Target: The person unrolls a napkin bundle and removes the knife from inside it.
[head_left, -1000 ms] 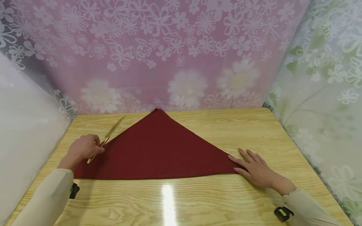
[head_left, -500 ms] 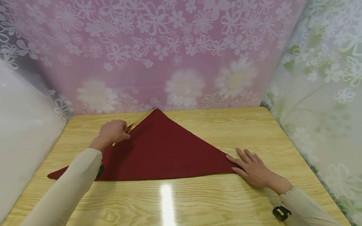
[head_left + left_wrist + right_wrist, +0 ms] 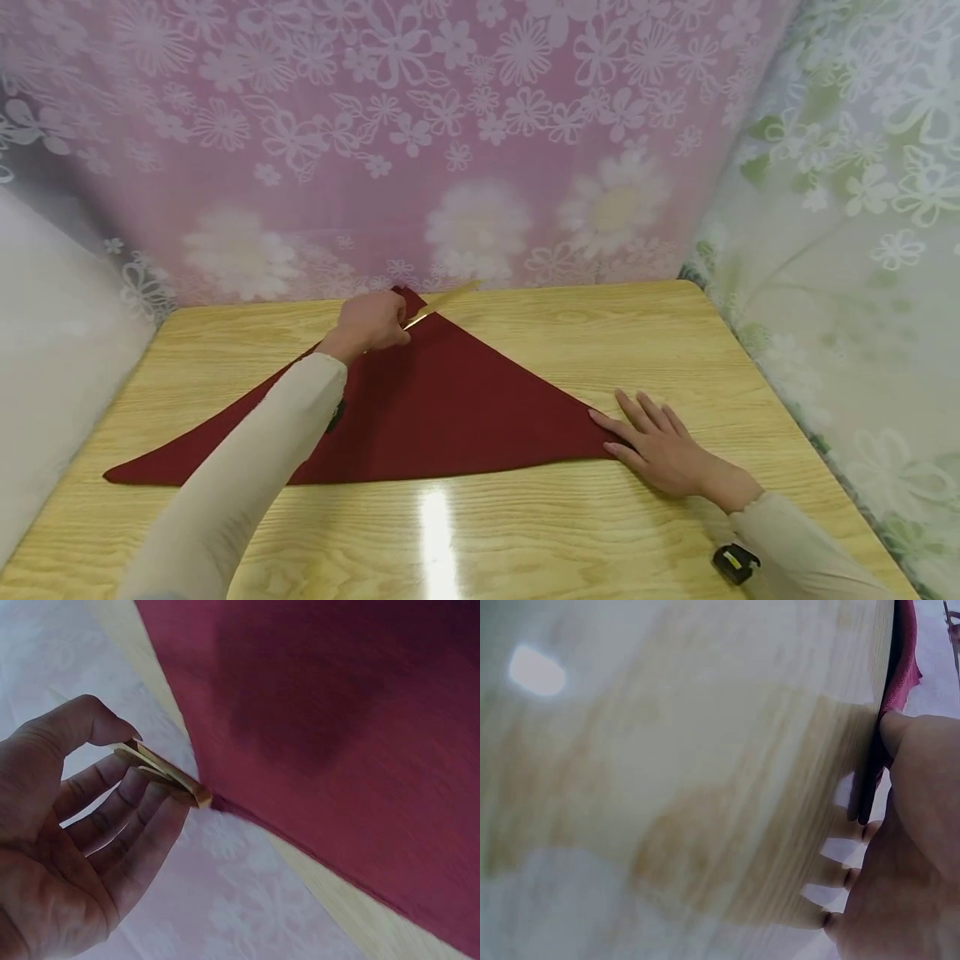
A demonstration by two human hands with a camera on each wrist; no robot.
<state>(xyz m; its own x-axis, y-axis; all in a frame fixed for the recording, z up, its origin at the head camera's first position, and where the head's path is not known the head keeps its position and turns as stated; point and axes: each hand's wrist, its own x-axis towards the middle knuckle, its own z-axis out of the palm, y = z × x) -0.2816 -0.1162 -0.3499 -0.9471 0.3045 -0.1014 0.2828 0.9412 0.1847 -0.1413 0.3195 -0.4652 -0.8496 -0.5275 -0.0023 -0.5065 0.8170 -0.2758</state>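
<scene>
A dark red cloth (image 3: 450, 400), folded into a wide triangle, lies on the wooden table (image 3: 525, 533). My left hand (image 3: 372, 321) grips gold-coloured scissors (image 3: 450, 297) above the cloth near its far corner. Their blade end points to the far right, past the cloth's edge. In the left wrist view, thumb and fingertips pinch the gold handles (image 3: 169, 776); the blades are hidden there. My right hand (image 3: 663, 450) lies with spread fingers on the cloth's right corner. The right wrist view shows the thumb against the cloth's edge (image 3: 906, 660).
A pink flowered curtain (image 3: 337, 192) hangs behind the table's far edge. A pale green flowered sheet (image 3: 847, 275) stands along the right side, and a white one (image 3: 52, 333) on the left. Black wrist-worn devices (image 3: 735, 563) sit near the sleeves.
My left hand has carried the scissors right and away from me, from the cloth's left end to its far corner, uncovering the left tip. The right hand stays on the right corner.
</scene>
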